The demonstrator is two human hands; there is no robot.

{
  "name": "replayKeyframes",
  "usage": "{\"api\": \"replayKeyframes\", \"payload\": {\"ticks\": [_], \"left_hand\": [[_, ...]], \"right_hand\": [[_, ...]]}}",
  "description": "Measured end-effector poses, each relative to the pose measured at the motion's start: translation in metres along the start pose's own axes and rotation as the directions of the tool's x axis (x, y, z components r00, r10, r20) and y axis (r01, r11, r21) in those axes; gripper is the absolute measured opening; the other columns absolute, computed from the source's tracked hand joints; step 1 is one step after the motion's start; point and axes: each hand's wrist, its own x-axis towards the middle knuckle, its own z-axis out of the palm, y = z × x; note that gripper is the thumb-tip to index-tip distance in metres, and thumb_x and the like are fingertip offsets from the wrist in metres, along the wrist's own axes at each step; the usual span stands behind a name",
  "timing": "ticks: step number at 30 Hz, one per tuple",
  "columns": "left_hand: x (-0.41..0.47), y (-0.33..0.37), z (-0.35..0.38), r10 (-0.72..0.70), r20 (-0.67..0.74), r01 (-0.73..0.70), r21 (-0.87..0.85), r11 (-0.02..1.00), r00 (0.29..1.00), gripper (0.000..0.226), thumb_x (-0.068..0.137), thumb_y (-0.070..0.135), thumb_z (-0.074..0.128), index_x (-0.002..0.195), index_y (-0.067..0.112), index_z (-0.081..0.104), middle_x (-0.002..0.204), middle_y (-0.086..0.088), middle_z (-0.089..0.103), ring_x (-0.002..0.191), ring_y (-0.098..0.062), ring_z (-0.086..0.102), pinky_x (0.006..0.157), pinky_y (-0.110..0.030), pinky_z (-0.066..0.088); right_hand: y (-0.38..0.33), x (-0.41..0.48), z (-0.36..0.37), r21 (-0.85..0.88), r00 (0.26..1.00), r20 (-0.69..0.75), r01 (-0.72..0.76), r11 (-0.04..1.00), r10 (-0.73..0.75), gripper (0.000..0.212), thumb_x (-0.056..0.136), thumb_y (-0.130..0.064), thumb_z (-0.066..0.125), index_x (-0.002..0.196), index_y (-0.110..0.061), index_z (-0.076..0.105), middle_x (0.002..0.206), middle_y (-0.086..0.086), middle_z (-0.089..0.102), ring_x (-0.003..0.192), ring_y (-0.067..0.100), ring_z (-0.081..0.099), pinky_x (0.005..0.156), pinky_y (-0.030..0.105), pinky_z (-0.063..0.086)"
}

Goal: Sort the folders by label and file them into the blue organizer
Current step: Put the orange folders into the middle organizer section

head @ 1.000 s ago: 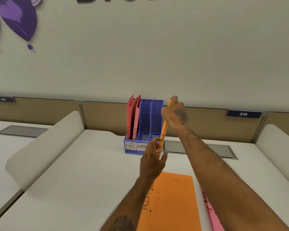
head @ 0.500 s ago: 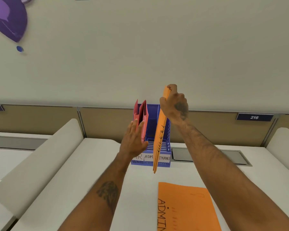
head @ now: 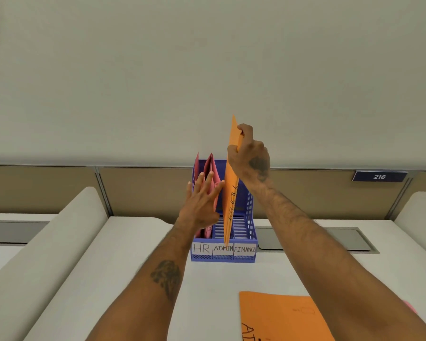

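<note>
The blue organizer point(head: 246, 238) stands on the white desk with three slots labelled HR, ADMIN and FINANCE. Pink folders point(head: 211, 168) stand upright in its left HR slot. My right hand point(head: 250, 156) grips the top of an orange folder point(head: 231, 193) held on edge, its lower end down at the front of the ADMIN slot. My left hand point(head: 202, 200) is flat with fingers spread, pressing against the pink folders. Another orange folder point(head: 280, 318) marked ADMIN lies flat on the desk near me, with a pink folder's edge point(head: 410, 306) showing behind my right arm.
A tan partition with a plate reading 216 point(head: 379, 176) runs behind the organizer. Grey cable hatches point(head: 347, 238) sit in the desk to the right and left. Rounded white dividers point(head: 59, 242) flank the desk on both sides.
My right hand has raised the orange folder and swung it over the organizer, lower end into the ADMIN slot. My left hand moved from the folder to the pink folders, fingers spread.
</note>
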Motion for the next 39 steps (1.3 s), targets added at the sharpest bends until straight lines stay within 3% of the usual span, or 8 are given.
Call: {"api": "replayKeyframes", "payload": {"ticks": [5, 10, 15, 21, 27, 39], "left_hand": [[0.006, -0.015, 0.005, -0.004, 0.010, 0.004, 0.033, 0.999, 1.000, 0.104, 0.080, 0.051, 0.063, 0.156, 0.034, -0.007, 0.165, -0.003, -0.018, 0.149, -0.031, -0.022, 0.113, -0.054, -0.014], [0.002, -0.029, 0.008, -0.029, -0.036, 0.028, -0.025, 0.999, 0.999, 0.100, 0.080, 0.046, 0.064, 0.155, 0.036, -0.001, 0.166, -0.003, -0.008, 0.152, -0.030, -0.015, 0.118, -0.056, -0.004], [-0.003, -0.039, 0.011, -0.053, -0.073, 0.050, -0.049, 0.998, 0.996, 0.098, 0.080, 0.045, 0.064, 0.154, 0.037, 0.001, 0.166, -0.005, -0.005, 0.152, -0.029, -0.012, 0.118, -0.055, -0.004], [-0.009, -0.042, 0.014, -0.081, -0.139, 0.066, -0.110, 0.992, 0.987, 0.093, 0.081, 0.038, 0.065, 0.155, 0.032, 0.010, 0.166, -0.005, 0.001, 0.152, -0.027, -0.009, 0.119, -0.050, 0.001], [-0.012, -0.050, 0.018, -0.075, -0.197, 0.049, -0.134, 0.990, 0.978, 0.090, 0.082, 0.034, 0.065, 0.157, 0.024, 0.016, 0.165, -0.006, 0.008, 0.153, -0.024, -0.004, 0.123, -0.050, 0.013], [-0.012, -0.054, 0.023, -0.068, -0.215, 0.041, -0.124, 0.991, 0.974, 0.091, 0.082, 0.034, 0.066, 0.156, 0.023, 0.016, 0.165, -0.007, 0.011, 0.153, -0.026, 0.000, 0.123, -0.052, 0.013]], "right_hand": [[0.009, 0.002, 0.029, 0.025, 1.000, -0.012, 0.011, 1.000, -0.011, 0.042, 0.087, -0.011, 0.055, 0.128, -0.006, 0.050, 0.062, -0.003, 0.049, 0.047, 0.019, 0.049, 0.049, 0.027, 0.043], [0.016, -0.001, 0.055, 0.033, 0.999, -0.016, 0.030, 0.999, -0.029, 0.043, 0.083, -0.007, 0.056, 0.125, -0.004, 0.052, 0.056, -0.005, 0.044, 0.043, 0.016, 0.043, 0.048, 0.021, 0.036], [0.020, -0.011, 0.076, 0.031, 0.998, 0.016, 0.055, 0.998, -0.055, 0.041, 0.089, -0.010, 0.056, 0.129, -0.005, 0.050, 0.062, 0.003, 0.058, 0.048, 0.018, 0.052, 0.049, 0.027, 0.050], [0.022, -0.022, 0.096, 0.055, 0.998, 0.032, 0.047, 0.997, -0.048, 0.039, 0.094, -0.014, 0.053, 0.131, -0.005, 0.048, 0.072, 0.009, 0.066, 0.051, 0.020, 0.057, 0.050, 0.033, 0.054], [0.021, -0.013, 0.114, 0.060, 0.996, 0.000, 0.093, 0.994, -0.093, 0.035, 0.089, -0.010, 0.057, 0.123, -0.002, 0.053, 0.066, 0.009, 0.066, 0.048, 0.014, 0.048, 0.047, 0.025, 0.046], [0.032, -0.007, 0.130, 0.061, 0.998, -0.014, 0.065, 0.996, -0.064, 0.033, 0.091, -0.012, 0.054, 0.123, -0.002, 0.052, 0.064, 0.007, 0.064, 0.046, 0.016, 0.051, 0.045, 0.026, 0.047]]}}
